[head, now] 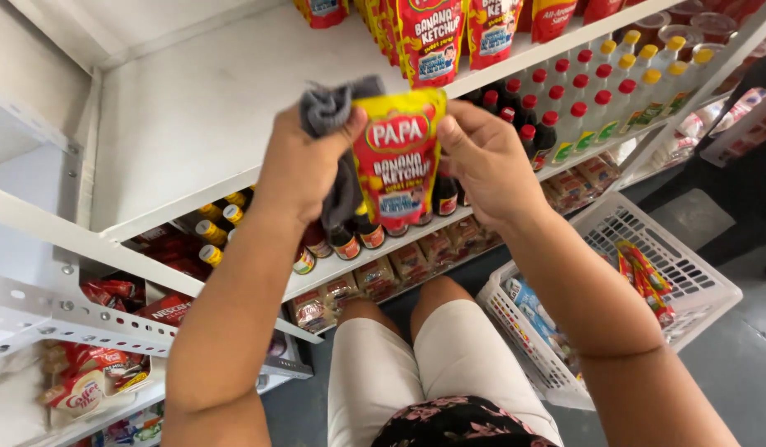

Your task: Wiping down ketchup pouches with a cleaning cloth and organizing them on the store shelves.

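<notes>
Two hands hold one red and yellow sauce pouch [397, 161] up in front of the white shelf [192, 116]; the left hand [304, 161] has its fingers closed round a grey cloth [333, 108] and presses it against the pouch's left edge and back, while the right hand [482, 157] pinches the pouch's upper right edge between thumb and fingers; the pouch hangs upright, well above the person's knees and just in front of the rows of dark bottles [358, 236] on the lower shelf.

One risk, as I judge it, is a slip: the right hand's grip is only a pinch at the rim, and the cloth between the left palm and the glossy film could let the pouch slide down toward the bottles below; a careless swing could also knock the nearest caps, or the red-capped clear bottles [578, 116] further right. A second risk is the cloth's trailing end catching on a bottle neck.

Much is hard to make out; the left fingertips are hidden behind the cloth and the pouch, so how firmly they bear on it cannot be told; the pouches on the top shelf [433, 33] are cut off by the frame's edge; the white plastic basket [689, 273] holds packets only partly visible behind the right forearm.
</notes>
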